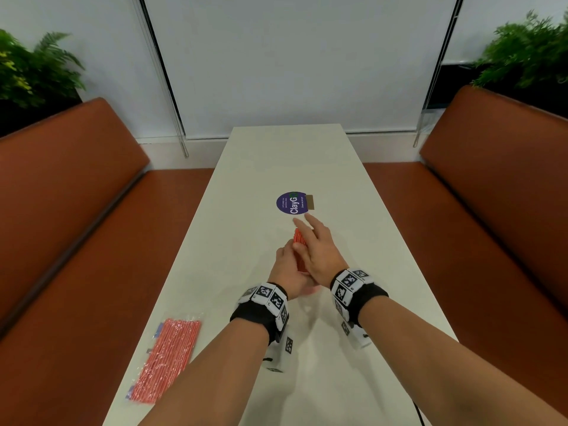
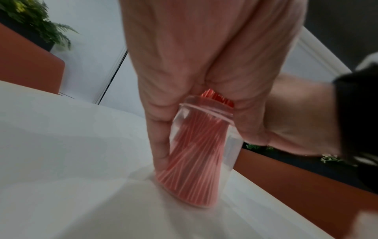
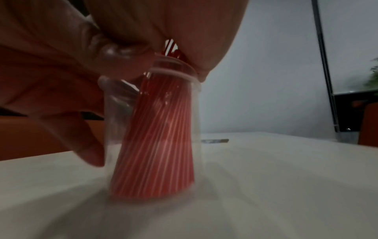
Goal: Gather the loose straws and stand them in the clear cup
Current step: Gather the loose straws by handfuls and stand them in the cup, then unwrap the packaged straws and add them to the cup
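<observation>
A clear cup (image 2: pixel 232 145) (image 3: pixel 115 122) stands on the white table (image 1: pixel 276 167), packed with red-and-white straws (image 1: pixel 299 236) (image 2: pixel 194 153) (image 3: pixel 157 137) that lean and stick out above its rim. My left hand (image 1: pixel 287 267) grips the cup's side, its fingers (image 2: pixel 159 145) running down the wall to the table. My right hand (image 1: pixel 319 250) (image 2: pixel 286 116) lies over the straws' top ends with its fingers straight, the palm (image 3: pixel 163 19) pressing on them. In the head view the hands hide the cup.
A plastic packet of more red straws (image 1: pixel 167 358) lies by the table's near left edge. A round purple sticker (image 1: pixel 291 203) and a small brown tag (image 1: pixel 309 202) sit just beyond the hands. Orange benches (image 1: pixel 70 210) flank the table on both sides.
</observation>
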